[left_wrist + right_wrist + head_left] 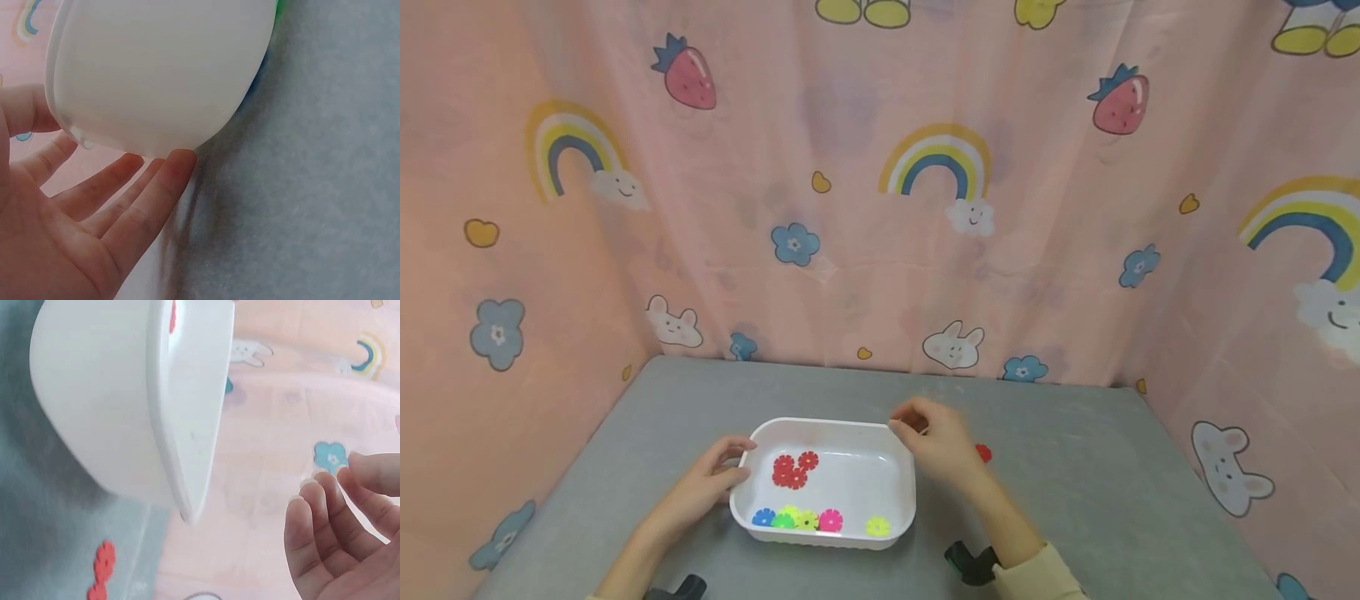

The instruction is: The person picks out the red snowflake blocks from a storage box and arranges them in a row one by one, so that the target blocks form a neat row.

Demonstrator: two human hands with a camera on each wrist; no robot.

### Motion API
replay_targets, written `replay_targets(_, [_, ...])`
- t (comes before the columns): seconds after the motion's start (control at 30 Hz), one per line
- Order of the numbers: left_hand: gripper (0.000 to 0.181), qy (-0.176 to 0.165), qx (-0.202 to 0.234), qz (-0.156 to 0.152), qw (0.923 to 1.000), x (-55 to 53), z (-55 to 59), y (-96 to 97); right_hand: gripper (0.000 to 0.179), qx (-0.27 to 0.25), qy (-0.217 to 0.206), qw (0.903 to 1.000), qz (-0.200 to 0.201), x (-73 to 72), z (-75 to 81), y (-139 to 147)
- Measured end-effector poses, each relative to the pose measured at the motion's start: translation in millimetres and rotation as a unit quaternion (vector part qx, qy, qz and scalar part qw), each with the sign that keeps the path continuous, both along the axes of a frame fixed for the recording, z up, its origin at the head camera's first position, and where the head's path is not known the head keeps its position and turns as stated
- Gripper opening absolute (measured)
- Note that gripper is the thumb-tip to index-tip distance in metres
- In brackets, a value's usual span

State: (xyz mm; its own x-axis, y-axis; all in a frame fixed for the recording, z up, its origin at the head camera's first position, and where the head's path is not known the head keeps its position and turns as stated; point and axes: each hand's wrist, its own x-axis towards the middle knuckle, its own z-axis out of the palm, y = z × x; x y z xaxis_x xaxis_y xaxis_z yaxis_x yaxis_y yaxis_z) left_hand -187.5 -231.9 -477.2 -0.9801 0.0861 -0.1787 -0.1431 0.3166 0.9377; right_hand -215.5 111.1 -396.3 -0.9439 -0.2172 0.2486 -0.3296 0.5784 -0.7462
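Note:
A white plastic tub [850, 483] stands on the grey table. Inside it lie several red notched discs [783, 475]; along its near side are a blue disc [763, 517], a green disc [783, 522], yellow ones and a pink disc [831, 521]. My left hand [711, 475] touches the tub's left end with spread, fairly straight fingers, one up at the rim. Above the far right corner hovers my right hand [936, 437], fingers loosely bent and the thumb tip close to the index finger [347, 481]. Nothing shows between them in the right wrist view.
Outside the tub on the right, partly behind my right wrist, lies a red disc [983, 452]; the right wrist view shows red discs [105, 561] close together on the table. A pink patterned curtain [850, 292] encloses the back and sides. Black wrist mounts [972, 563] sit at both wrists.

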Motion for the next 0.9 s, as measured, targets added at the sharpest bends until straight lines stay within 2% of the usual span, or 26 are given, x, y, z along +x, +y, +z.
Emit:
replay_targets(0.17, [0.038,0.002,0.006,-0.001,1.0000,1.7,2.1,-0.8,0.009,-0.007,-0.006,0.9988,0.048,3.2,-10.2,-19.3])
replay_targets(0.3, [0.038,0.000,0.002,0.002,1.0000,1.5,3.4,-0.7,0.013,-0.003,-0.024,0.9973,0.070,3.5,-16.9,-34.9])
replay_targets(0.6, [0.041,0.012,-0.017,-0.004,0.9998,-0.8,2.8,0.3,0.017,0.033,-0.062,0.9946,0.077,4.4,-30.6,-67.8])
replay_targets(0.73, [0.040,0.010,-0.019,-0.001,0.9998,0.1,3.6,0.0,0.018,0.032,-0.070,0.9931,0.089,4.5,-37.8,-80.4])
replay_targets(0.9, [0.038,0.009,-0.015,0.002,0.9998,1.6,1.9,-0.7,0.020,0.037,-0.099,0.9893,0.101,3.7,-49.3,-94.0])
